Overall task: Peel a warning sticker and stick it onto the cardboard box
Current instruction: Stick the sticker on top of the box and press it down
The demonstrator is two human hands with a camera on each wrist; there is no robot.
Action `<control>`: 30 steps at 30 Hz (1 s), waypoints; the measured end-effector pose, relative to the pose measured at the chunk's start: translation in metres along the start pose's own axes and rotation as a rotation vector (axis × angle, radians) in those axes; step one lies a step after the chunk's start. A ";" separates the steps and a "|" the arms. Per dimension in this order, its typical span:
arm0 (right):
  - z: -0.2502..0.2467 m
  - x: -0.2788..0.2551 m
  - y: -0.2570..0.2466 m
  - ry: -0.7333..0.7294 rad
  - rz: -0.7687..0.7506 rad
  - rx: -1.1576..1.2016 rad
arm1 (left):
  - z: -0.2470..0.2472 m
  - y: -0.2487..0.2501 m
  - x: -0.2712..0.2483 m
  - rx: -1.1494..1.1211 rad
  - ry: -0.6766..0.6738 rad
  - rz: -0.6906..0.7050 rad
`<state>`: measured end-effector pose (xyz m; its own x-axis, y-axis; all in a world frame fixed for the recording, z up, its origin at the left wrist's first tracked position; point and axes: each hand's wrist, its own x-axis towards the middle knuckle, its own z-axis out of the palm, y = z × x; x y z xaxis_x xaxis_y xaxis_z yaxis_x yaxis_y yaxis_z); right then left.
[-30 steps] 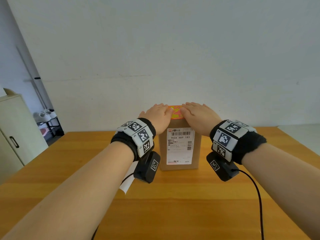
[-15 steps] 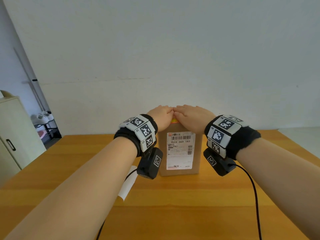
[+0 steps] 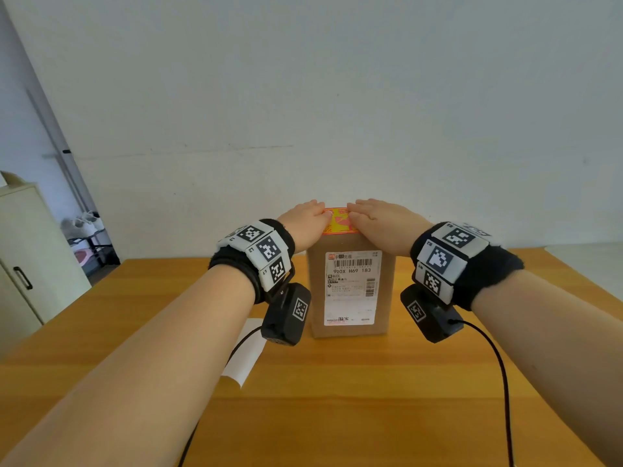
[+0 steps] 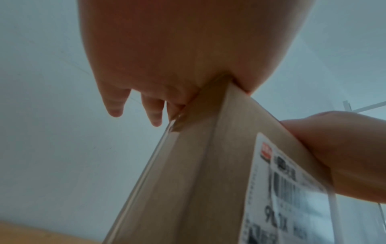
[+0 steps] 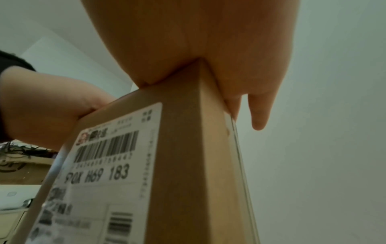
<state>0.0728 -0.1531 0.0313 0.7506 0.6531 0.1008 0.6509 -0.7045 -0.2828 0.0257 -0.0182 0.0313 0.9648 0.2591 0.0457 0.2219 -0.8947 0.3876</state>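
table (image 3: 337, 399): hands (image 3: 305, 224) flat on sticker (image 3: 338, 222)

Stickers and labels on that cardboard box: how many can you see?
2. An orange warning sticker lies on the box's top, between both hands. A white shipping label covers its front face. Other sides are hidden, so more may exist.

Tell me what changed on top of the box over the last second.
Left hand and right hand closed together over the warning sticker, then slid apart, exposing it again. Nothing gripped or released. Cardboard box and backing paper stayed put.
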 end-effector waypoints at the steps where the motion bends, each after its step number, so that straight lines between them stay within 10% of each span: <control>1: 0.001 0.000 0.000 0.001 0.006 0.009 | 0.001 0.000 -0.001 -0.016 0.006 -0.001; 19: 0.011 0.007 0.002 0.120 0.049 -0.001 | 0.006 -0.007 -0.011 0.060 0.268 0.047; 30: 0.010 -0.007 0.008 0.107 -0.010 -0.006 | 0.016 -0.009 -0.024 -0.052 0.201 0.075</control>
<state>0.0718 -0.1604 0.0186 0.7519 0.6268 0.2044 0.6586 -0.7000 -0.2760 0.0032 -0.0223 0.0120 0.9295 0.2645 0.2570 0.1378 -0.8955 0.4233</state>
